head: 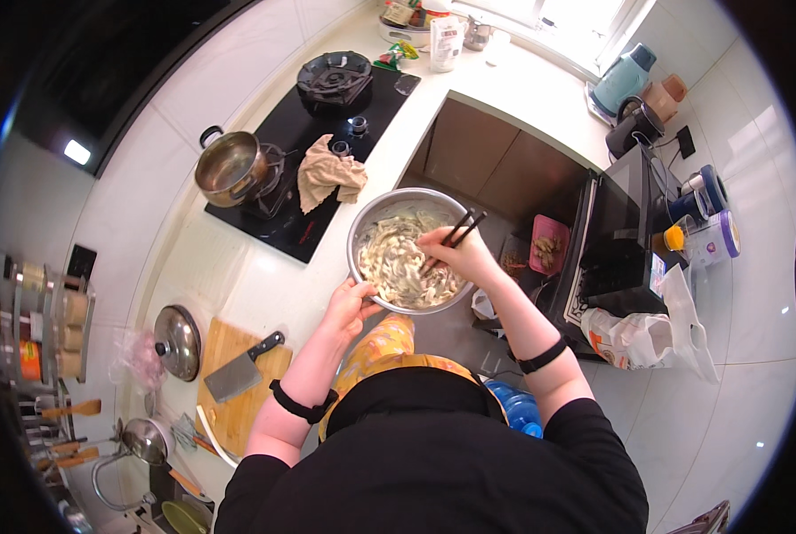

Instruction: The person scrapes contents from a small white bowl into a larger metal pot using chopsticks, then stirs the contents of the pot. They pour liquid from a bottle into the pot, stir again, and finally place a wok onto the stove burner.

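A round stainless steel bowl [356, 230] is held out in front of my body, beside the counter's front edge. In it lies a pale, wet mixture of strips or slices [398, 260], partly blurred; I cannot tell what food it is. My left hand [352, 306] grips the bowl's rim at its near left side, thumb on top. A pair of dark chopsticks [466, 227] is in my right hand [454, 252], over the bowl's right half. Their lower ends reach into the mixture, and my fingers hide part of them.
A steel pot [227, 167] and a tan cloth [331, 175] sit on the black gas hob [277, 233]. A cleaver [237, 374] lies on the wooden cutting board [274, 360], near a pot lid [179, 344]. At right are a microwave [611, 247] and a pink tray [548, 243] of ginger-like roots.
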Demonstrator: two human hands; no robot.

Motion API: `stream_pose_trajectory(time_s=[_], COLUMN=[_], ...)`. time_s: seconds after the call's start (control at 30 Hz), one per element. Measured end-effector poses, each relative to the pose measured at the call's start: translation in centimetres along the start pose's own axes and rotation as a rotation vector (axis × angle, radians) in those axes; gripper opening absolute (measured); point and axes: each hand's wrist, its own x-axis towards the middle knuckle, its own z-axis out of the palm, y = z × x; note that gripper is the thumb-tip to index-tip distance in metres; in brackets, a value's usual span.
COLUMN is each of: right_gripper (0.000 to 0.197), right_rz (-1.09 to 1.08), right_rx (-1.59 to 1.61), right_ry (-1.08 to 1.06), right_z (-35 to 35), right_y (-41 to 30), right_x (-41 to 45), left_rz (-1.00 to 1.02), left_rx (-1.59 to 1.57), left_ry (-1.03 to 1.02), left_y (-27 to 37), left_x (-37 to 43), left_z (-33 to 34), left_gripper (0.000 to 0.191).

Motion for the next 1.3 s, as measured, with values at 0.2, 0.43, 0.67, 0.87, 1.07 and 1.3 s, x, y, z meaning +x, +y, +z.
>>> stream_pose_trajectory(time_s=[0.2,0.43,0.67,0.87,1.07,1.3], right_gripper=[0.012,0.01,0.01,0.014,0.011,0.011], right_rz=[-0.095,-0.165,-0.259,-0.075,-0.235,-0.13], right_rx=[0.286,0.146,-0.135,0.151,-0.235,-0.091], right_ry=[0.367,0.568,0.291,0.238,0.222,0.414], right_z=[-1.9,-7.6,-5.2,-8.6,-10.6,-16.4], right_y=[1.2,0.3,0.1,-1.4,1.6,2.6], right_x=[3.3,5.3,7.1,7.0,9.7,14.1], left_rz=[0.019,0.035,0.061,0.047,0.094,0.039], left_rx=[0.025,-0.021,-0.013,-0.032,0.025,0.087], left_ry=[-0.035,0.031,-0.029,-0.015,0.049,0.045], left_y=[-0.2,1.4,2.5,2.5,2.8,3.6], left_x=[2.3,4.7,8.5,12.7,15.5,17.8], left_z=[1.3,4.4,6.8,9.4,11.9,13.3], left_gripper=[0.016,0.014,0.015,0.018,0.012,0.012])
